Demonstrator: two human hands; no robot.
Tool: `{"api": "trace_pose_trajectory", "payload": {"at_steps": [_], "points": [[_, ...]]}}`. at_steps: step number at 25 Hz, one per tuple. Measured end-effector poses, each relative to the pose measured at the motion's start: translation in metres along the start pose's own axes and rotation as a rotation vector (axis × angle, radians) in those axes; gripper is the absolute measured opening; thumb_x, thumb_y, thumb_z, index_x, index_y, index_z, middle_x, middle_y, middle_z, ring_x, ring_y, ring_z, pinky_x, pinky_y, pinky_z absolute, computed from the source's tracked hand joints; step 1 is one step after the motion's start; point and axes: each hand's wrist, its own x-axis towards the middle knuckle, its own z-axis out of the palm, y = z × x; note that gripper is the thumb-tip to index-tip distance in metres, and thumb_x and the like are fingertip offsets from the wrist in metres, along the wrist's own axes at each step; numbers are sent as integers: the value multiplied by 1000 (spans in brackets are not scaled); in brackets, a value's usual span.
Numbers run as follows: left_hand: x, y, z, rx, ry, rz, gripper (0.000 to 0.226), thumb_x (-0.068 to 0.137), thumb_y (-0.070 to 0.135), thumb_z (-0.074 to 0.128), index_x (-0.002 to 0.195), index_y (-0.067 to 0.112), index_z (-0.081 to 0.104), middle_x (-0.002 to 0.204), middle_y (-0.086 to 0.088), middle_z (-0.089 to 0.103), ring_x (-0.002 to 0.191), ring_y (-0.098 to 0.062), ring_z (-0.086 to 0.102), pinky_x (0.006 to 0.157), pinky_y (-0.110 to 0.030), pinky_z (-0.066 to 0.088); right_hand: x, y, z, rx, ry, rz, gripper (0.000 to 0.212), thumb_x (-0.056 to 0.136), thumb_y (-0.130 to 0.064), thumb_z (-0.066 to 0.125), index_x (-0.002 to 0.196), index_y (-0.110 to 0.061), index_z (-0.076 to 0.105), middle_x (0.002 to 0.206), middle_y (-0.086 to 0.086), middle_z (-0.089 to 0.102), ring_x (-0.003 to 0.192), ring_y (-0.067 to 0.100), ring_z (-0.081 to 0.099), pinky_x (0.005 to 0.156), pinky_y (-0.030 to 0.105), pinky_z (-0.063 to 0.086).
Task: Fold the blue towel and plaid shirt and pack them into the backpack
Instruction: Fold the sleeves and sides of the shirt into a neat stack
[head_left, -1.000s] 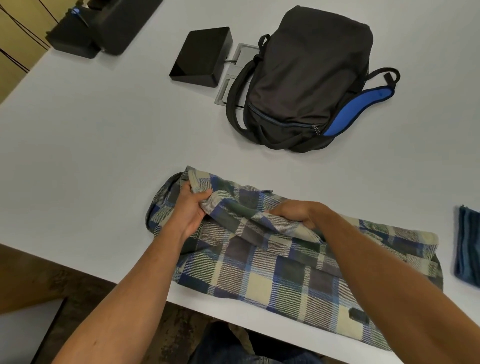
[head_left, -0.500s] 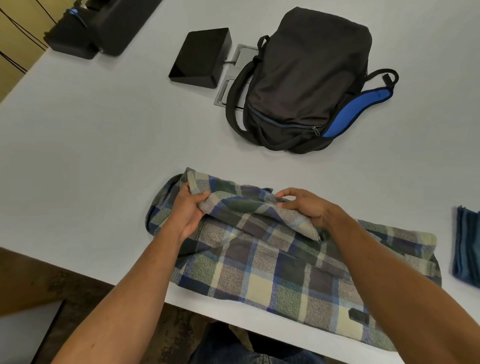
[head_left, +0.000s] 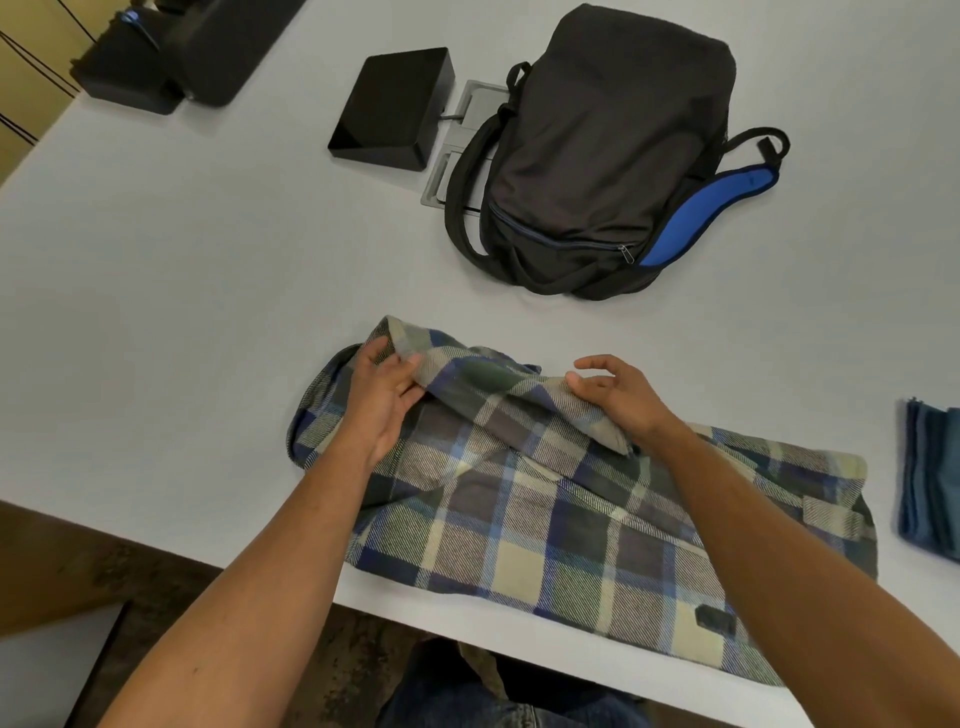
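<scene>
I judge the main risk to be the raised fold slipping: the blue, green and cream plaid woven shirt (head_left: 545, 499) hangs over the near table edge, and its weight could drag the fold undone. My left hand (head_left: 382, 397) grips the fold's left end, thumb over the cloth. My right hand (head_left: 618, 395) rests on its right end, fingers loosely spread; I cannot tell whether it pinches. The black backpack with blue-lined strap (head_left: 608, 150) lies far, zip apparently closed. The folded blue towel (head_left: 930, 483) sits right.
</scene>
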Motion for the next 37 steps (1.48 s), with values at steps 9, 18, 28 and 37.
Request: {"api": "trace_pose_trajectory", "payload": {"at_steps": [9,18,28,37], "points": [[-13,-29,5,340,77,7,75,87,7,70,146,31,29,127,2,61,108,-16,65,82,-42,59,-67,85,-21,-570,634,-222,52,87,-51,64,128,-20,53,117,1,59,109,19,52,93,39,44],[-31,-27,13,460,226,255,85,83,0,72,149,30,26,139,2,49,120,-14,55,104,-37,48,-109,163,-43,-829,588,-239,48,86,-40,69,125,-17,54,122,6,58,114,25,51,99,45,37],[-50,-32,-11,1403,265,518,55,87,14,69,136,9,45,143,-17,37,119,-36,51,89,-49,51,-114,180,-63,-996,551,-417,43,77,2,77,118,-7,69,122,16,67,115,38,60,101,58,42],[-48,-72,-23,1857,-502,647,46,91,30,66,132,13,54,146,-12,46,138,-31,39,114,-46,34,-152,182,-81,-939,739,-343,39,73,9,76,110,2,68,109,24,69,100,45,65,87,59,52]]}}
